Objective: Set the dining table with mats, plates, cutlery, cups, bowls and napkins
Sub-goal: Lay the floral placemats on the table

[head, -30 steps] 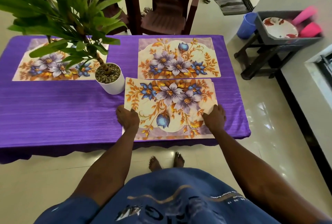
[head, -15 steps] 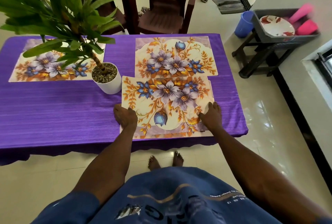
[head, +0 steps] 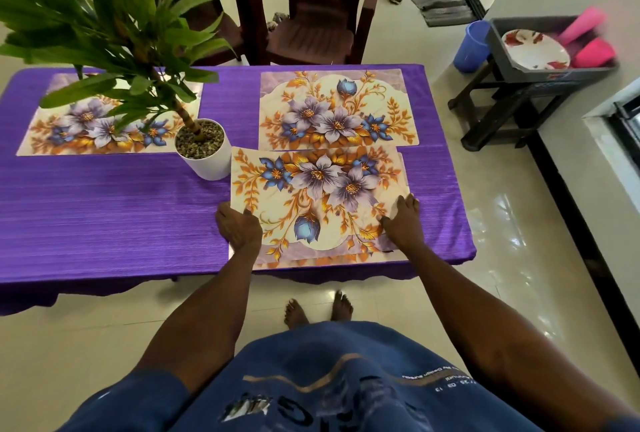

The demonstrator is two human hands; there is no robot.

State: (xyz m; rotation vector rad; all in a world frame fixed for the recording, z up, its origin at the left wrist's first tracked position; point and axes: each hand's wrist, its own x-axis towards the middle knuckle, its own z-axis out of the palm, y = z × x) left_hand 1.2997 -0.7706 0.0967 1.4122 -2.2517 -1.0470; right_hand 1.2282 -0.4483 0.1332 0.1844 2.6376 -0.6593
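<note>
A floral mat lies at the near right of the purple table; a second mat's edge peeks out beneath it on the right and near sides. My left hand grips its left edge, thumb on top. My right hand rests on its right edge with fingers stretched flat. Two more floral mats lie at the far right and the far left, the latter partly hidden by leaves.
A white potted plant stands just left of the near mat. Two brown chairs sit behind the table. To the right, a grey tub on a dark stool holds a plate and pink cups; a blue cup stands beside it.
Both hands stay at the near mat's side edges. The right hand's fingers have stretched out a little along the edge.
</note>
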